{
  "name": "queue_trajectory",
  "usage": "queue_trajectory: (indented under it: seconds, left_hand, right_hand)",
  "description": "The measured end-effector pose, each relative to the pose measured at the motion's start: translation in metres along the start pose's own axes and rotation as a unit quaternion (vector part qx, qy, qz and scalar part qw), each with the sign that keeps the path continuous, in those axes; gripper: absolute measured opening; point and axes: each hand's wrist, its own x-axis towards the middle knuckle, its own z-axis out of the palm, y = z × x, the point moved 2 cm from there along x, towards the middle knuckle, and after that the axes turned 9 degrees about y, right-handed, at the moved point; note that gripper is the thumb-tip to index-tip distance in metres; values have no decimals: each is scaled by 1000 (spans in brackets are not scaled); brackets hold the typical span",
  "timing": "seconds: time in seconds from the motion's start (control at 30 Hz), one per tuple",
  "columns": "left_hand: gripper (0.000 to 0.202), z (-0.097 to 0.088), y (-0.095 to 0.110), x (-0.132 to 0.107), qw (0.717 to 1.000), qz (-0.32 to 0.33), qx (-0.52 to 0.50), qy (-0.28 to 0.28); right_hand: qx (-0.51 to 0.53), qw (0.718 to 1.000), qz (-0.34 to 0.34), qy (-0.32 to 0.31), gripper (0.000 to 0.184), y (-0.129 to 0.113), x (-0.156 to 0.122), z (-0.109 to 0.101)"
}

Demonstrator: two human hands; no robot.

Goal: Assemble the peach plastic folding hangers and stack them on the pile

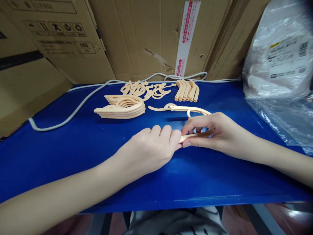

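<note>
My left hand [153,147] is closed in a fist around one end of a cream plastic hanger arm [199,134]. My right hand [221,130] pinches the same piece between thumb and fingers, close beside the left knuckles. Most of the held piece is hidden by the hands. Just behind them lies a cream hanger part with a hook [186,108], its right end covered by my right hand. To its left is a neat stack of folded cream hangers [119,112].
Loose cream hooks [137,88] and a row of curved hanger arms [187,90] lie at the back of the blue table [210,182]. A white cable [80,106] runs behind them. Cardboard boxes [146,36] stand along the back; plastic-wrapped goods [278,62] stand at right.
</note>
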Motion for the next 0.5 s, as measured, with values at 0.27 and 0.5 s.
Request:
queue_trajectory:
  seconds: [0.27,0.5]
  left_hand:
    - [28,5,4,-1,999,-16,-13,-39]
    - [28,7,7,0,997,-29,-16,-65]
  right_hand:
    - [-4,999,38,37,7,1,0,6]
    - [-23,998,50,37,8,4,1,7]
